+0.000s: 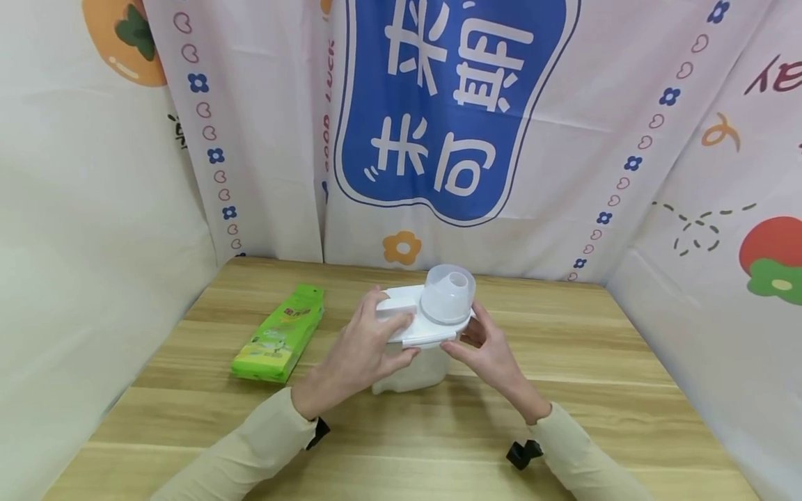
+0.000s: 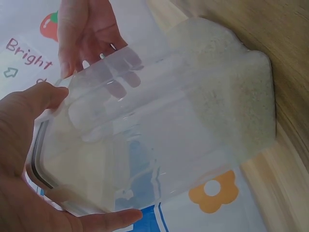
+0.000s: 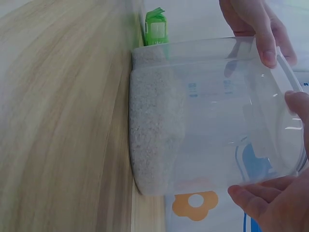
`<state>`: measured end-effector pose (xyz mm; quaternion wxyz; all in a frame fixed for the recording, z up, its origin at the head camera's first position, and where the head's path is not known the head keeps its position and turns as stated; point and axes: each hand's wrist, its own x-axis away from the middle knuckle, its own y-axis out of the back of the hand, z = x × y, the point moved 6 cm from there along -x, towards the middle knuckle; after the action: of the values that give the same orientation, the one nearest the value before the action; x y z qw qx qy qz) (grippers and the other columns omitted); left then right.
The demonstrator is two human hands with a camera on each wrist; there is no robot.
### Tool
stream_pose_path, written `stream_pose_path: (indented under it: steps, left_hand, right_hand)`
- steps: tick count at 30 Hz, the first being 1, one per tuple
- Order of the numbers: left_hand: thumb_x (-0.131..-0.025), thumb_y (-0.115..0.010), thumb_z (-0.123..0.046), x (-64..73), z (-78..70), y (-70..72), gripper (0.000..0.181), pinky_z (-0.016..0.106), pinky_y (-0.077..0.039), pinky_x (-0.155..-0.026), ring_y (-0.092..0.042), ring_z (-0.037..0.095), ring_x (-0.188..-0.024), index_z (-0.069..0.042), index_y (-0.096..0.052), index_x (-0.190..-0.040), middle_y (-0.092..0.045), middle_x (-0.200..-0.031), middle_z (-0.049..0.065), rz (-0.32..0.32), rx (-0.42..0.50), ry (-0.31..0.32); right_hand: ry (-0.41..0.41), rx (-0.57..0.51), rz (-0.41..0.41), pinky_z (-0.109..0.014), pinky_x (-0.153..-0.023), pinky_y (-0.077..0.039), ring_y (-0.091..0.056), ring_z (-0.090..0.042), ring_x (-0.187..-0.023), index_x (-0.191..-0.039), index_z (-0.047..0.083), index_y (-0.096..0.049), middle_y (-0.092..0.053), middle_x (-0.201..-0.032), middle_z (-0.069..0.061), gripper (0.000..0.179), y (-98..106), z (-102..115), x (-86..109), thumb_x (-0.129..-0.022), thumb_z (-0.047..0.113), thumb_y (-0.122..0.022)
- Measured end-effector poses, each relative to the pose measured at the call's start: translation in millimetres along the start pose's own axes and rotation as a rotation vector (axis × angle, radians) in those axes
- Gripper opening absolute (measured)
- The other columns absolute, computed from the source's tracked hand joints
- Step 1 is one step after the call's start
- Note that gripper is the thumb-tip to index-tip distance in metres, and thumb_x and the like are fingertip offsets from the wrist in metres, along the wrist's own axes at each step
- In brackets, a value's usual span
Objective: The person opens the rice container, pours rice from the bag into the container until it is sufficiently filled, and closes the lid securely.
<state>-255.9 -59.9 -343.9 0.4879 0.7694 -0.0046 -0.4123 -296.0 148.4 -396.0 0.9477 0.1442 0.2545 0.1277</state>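
Observation:
A see-through storage container stands upright on the table, its white lid on top. A clear cup sits over a spout on the lid's right part. White rice fills the bottom of the container in the right wrist view. My left hand grips the lid's left side, fingers over the top and thumb low at the front. On the other side, my right hand holds the lid's edge, thumb at the front clip; its other fingers are partly hidden behind the container.
To the left of the container lies a green packet on the wooden table. Printed white cloth hangs behind the table and along both sides.

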Motion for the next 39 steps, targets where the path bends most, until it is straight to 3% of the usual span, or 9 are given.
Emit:
stream_pose_path:
  steps: [7, 13, 19, 27, 39]
  left_hand:
    - [-0.077, -0.082, -0.038, 0.3, -2.0, -0.4, 0.04, 0.049, -0.06, -0.081, -0.05, 0.041, -0.121, -0.02, -0.07, -0.111, -0.047, -0.13, 0.027, -0.031, 0.023, 0.024]
    - [-0.074, -0.084, -0.037, 1.3, -3.0, 0.4, 0.04, 0.05, -0.06, -0.078, -0.049, 0.043, -0.122, -0.019, -0.07, -0.107, -0.047, -0.129, 0.027, -0.079, 0.035, 0.027]
    - [-0.074, -0.084, -0.035, 0.8, -3.7, -0.5, 0.039, 0.051, -0.058, -0.084, -0.047, 0.044, -0.124, -0.019, -0.071, -0.106, -0.046, -0.129, 0.027, -0.081, 0.036, 0.036]
    - [-0.076, -0.083, -0.038, -1.0, -2.0, -1.0, 0.039, 0.053, -0.056, -0.089, -0.047, 0.043, -0.125, -0.019, -0.07, -0.107, -0.046, -0.131, 0.026, -0.048, 0.025, 0.047]
    - [-0.076, -0.083, -0.042, 0.9, -1.2, 4.3, 0.042, 0.05, -0.054, -0.095, -0.046, 0.038, -0.127, -0.018, -0.069, -0.108, -0.048, -0.133, 0.022, -0.012, 0.087, 0.051]
  right_hand:
    - [-0.052, 0.016, -0.011, -0.042, -0.092, -0.056, -0.064, -0.018, -0.116, -0.155, 0.016, -0.026, -0.06, -0.134, -0.019, 0.09, 0.6, 11.4, 0.0, -0.082, 0.002, -0.077]
    - [-0.067, 0.015, -0.009, -0.044, -0.092, -0.056, -0.063, -0.031, -0.116, -0.154, 0.007, -0.026, -0.06, -0.132, -0.024, 0.088, -0.9, 33.2, -0.6, -0.082, 0.001, -0.077]
    - [-0.07, 0.028, -0.019, -0.047, -0.091, -0.056, -0.062, -0.037, -0.116, -0.153, 0.004, -0.027, -0.06, -0.131, -0.024, 0.087, -2.4, 34.9, 0.1, -0.082, 0.002, -0.077]
    - [-0.063, 0.041, -0.007, -0.042, -0.09, -0.058, -0.063, -0.034, -0.117, -0.154, 0.012, -0.025, -0.06, -0.134, -0.021, 0.091, 1.1, 7.7, -3.3, -0.081, 0.003, -0.078]
    - [-0.066, -0.041, 0.094, -0.032, -0.094, -0.056, -0.058, -0.039, -0.123, -0.156, 0.024, -0.023, -0.052, -0.142, -0.022, 0.08, 7.3, 3.5, 1.4, -0.091, 0.01, -0.069]
